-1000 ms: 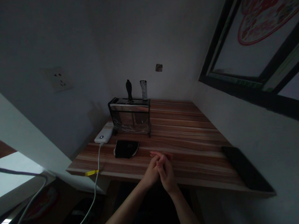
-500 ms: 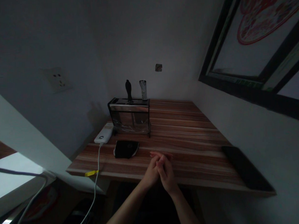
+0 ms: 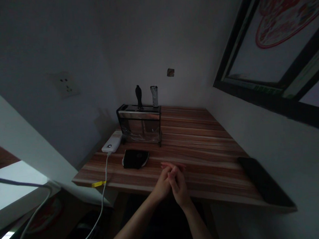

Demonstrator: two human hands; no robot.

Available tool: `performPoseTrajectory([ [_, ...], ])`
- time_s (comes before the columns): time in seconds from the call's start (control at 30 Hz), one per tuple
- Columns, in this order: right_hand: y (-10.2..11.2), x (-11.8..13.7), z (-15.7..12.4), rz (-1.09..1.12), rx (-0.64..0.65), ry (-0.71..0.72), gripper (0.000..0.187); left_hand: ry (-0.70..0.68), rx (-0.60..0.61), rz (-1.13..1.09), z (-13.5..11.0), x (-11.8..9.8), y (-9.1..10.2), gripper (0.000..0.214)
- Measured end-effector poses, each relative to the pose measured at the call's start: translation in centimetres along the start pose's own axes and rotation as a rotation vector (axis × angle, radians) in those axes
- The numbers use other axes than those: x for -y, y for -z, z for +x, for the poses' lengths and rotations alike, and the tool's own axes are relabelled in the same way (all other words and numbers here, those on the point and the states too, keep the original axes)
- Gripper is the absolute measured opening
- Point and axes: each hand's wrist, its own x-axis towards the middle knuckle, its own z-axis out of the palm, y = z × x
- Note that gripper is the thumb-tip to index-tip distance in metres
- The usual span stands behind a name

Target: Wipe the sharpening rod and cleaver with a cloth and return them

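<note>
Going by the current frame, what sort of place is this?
Possibly a small eatery's corner, though I can't be sure: a reddish-brown, striped wood-look table, a large black-framed wall panel printed with what may be food, and a boxy black-and-silver rack.

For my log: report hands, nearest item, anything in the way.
Left hand and right hand clasped together, no object visible in them. Black pouch on table, forward-left, untouched. Black-framed rack stands beyond pouch, not between it and hands.

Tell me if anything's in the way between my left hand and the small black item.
Nothing visible is: only striped tabletop shows between your left hand, clasped with the right hand, and the small black item.
</note>
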Motion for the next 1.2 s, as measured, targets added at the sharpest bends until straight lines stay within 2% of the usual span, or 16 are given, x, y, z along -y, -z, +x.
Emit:
performPoseTrajectory([
  [0.73,-0.02,-0.11,-0.08,0.023,0.008,-0.024,0.035,-0.025,0.033,0.022,-0.06,-0.66,-0.03,0.042],
  [1.2,-0.05,-0.13,0.0,0.016,0.005,-0.012,0.034,-0.018,0.022,0.023,-0.02,0.02,0.15,0.04],
])
